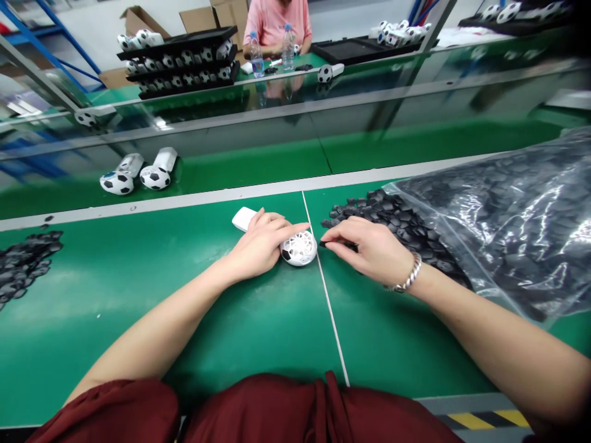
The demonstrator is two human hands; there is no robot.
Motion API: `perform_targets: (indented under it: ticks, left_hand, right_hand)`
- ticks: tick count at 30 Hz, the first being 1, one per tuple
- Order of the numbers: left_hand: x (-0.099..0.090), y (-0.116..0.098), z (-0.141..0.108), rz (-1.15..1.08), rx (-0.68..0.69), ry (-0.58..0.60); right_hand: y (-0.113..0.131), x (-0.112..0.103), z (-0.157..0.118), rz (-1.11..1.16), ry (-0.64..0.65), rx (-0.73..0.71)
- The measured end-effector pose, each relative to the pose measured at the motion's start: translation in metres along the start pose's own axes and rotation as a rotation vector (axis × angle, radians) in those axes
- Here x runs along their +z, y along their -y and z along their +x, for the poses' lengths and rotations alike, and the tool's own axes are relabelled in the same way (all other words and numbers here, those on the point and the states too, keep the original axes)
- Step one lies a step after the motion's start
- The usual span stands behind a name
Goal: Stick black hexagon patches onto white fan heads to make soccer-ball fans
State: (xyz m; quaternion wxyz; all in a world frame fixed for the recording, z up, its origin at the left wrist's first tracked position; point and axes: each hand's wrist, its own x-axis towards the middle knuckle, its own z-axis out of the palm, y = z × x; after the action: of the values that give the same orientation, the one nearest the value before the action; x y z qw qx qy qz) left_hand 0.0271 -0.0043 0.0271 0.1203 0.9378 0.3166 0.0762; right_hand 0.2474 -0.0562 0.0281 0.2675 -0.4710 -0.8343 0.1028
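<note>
A: Where is the soccer-ball-headed white unit (299,253) lying?

B: It's lying on the desk (138,335), nearer the far edge than the near edge, its round head sitting beside the white line (331,314). The left hand (260,245) is clamping it, the index finger stretching over the latticed head. The right hand (369,245) is hovering just beside it, well off the left hand, thumb and index finger pinching 1 small black panel piece (322,244).

A: What could be going wrong from here?

B: I'd be watching that pinch. Only the fingertips are holding the piece, so a slight slip could be dropping it onto the desk. The head is curving underneath too; if the left hand were loosening, it could be rocking.

A: Anything else?

B: The left index finger is covering part of the lattice, perhaps hiding an opening. And the black panel pile (392,215) is spreading from the clear plastic bag (508,209) near the far edge, right of the unit; a forearm brushing that bag could be scattering pieces.

A: Is any writing showing?

B: Nothing I'm managing to read. Across from the desk, a person's pink shirt (279,24) is carrying small blurred lettering, and 1 of the 2 water bottles (256,56) is showing a bluish label too small for making out. I'm spotting no brand.
</note>
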Motion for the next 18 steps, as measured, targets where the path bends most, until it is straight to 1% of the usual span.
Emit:
perform_targets:
  ticks: [4, 6, 8, 12, 18]
  left_hand:
    - [-0.005, -0.003, -0.002, -0.052, 0.020, 0.059]
    - [-0.006, -0.006, -0.002, -0.074, 0.006, 0.057]
    - [-0.005, -0.008, -0.002, -0.087, -0.020, 0.035]
    - [0.000, -0.010, 0.000, -0.107, -0.054, -0.006]
    - [0.003, -0.013, 0.000, -0.100, -0.079, -0.039]
  right_hand:
    - [0.007, 0.000, 0.000, 0.146, 0.025, -0.192]
    - [0.009, 0.003, 0.000, 0.165, 0.037, -0.267]
    - [0.010, 0.008, -0.001, 0.141, 0.031, -0.307]
    - [0.012, 0.017, -0.003, 0.097, -0.001, -0.305]
    - [0.014, 0.025, -0.003, 0.164, -0.081, -0.163]
